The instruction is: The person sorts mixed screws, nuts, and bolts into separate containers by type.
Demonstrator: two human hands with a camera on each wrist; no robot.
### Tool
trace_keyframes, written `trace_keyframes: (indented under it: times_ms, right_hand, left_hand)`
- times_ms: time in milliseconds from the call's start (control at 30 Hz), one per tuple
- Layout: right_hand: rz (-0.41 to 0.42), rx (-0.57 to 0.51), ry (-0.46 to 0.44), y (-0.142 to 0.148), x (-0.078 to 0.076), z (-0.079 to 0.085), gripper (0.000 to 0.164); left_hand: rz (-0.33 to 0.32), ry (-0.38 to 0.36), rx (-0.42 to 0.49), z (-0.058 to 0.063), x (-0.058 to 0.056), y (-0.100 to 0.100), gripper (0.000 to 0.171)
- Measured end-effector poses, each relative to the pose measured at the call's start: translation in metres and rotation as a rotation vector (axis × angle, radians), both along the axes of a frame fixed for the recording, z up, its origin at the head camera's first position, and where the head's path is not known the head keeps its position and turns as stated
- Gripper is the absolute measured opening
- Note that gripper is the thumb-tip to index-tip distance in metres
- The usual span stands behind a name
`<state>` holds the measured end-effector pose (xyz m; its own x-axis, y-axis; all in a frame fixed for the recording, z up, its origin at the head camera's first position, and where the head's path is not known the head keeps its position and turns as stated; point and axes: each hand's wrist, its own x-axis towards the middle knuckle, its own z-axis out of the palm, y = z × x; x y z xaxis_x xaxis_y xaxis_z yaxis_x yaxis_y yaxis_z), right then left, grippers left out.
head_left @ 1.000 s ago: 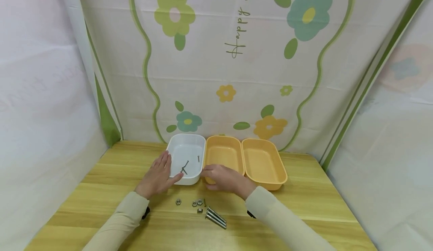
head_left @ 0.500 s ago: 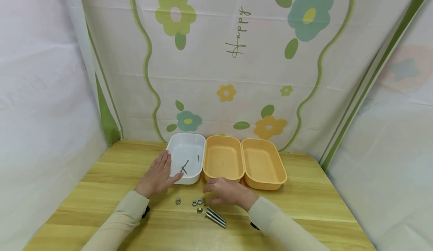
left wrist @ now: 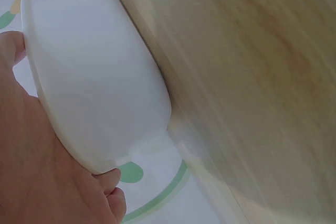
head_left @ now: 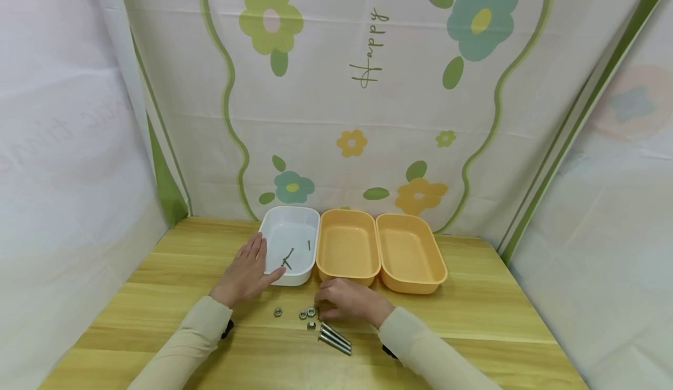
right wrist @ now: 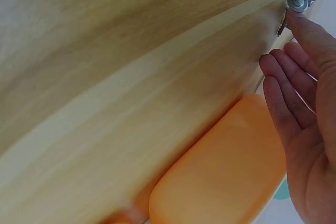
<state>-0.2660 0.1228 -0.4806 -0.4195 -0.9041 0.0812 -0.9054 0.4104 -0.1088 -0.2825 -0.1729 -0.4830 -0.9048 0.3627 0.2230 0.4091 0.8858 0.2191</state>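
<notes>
My left hand point(head_left: 243, 274) rests against the near-left corner of a white plastic box point(head_left: 286, 226), its fingers straight along the left rim and its thumb over the front rim. Inside the box lie several small screws point(head_left: 287, 257). In the left wrist view, thumb and fingertips touch the rim of the white box point(left wrist: 100, 72). My right hand point(head_left: 349, 299) is low over the table, in front of the middle orange box point(head_left: 349, 244). In the right wrist view its thumb tip is at a small screw point(right wrist: 282, 27); a firm pinch on it is not visible.
Several hex nuts point(head_left: 302, 314) lie left of the right hand. Several large bolts point(head_left: 335, 339) lie just in front of it. A second orange box point(head_left: 412, 256) stands at the right of the row. A floral cloth point(head_left: 326, 104) hangs behind the wooden table point(head_left: 473, 308).
My right hand has moved from between the white and middle orange boxes down toward the nuts and bolts, reaching the small screw on the table. The left hand stays at the white box.
</notes>
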Motion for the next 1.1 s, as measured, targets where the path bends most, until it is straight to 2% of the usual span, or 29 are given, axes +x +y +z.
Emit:
trace_keyframes:
  times_ms: [267, 400, 533, 800, 900, 1100]
  right_hand:
    - [0.038, 0.002, 0.015, -0.004, -0.003, -0.002, 0.009]
    - [0.007, 0.015, -0.035, -0.006, -0.001, -0.002, 0.003]
    - [-0.035, 0.021, -0.077, -0.005, 0.003, -0.002, 0.007]
    - [-0.065, -0.029, -0.071, 0.011, 0.005, 0.0, 0.022]
    - [-0.068, -0.051, -0.052, 0.018, 0.006, 0.005, 0.022]
    - [-0.045, -0.052, 0.062, 0.028, 0.01, 0.021, 0.022]
  left_hand:
    - [-0.003, 0.011, 0.006, -0.001, -0.001, 0.0, 0.099]
    - [-0.001, 0.018, 0.001, 0.0, 0.0, 0.0, 0.098]
    - [-0.001, 0.026, 0.003, 0.0, 0.0, 0.0, 0.097]
    - [-0.001, -0.008, -0.003, 0.001, 0.003, 0.001, 0.099]
    - [-0.001, -0.01, 0.0, 0.002, 0.002, 0.001, 0.099]
    - [0.001, -0.017, 0.001, 0.003, 0.002, 0.001, 0.099]
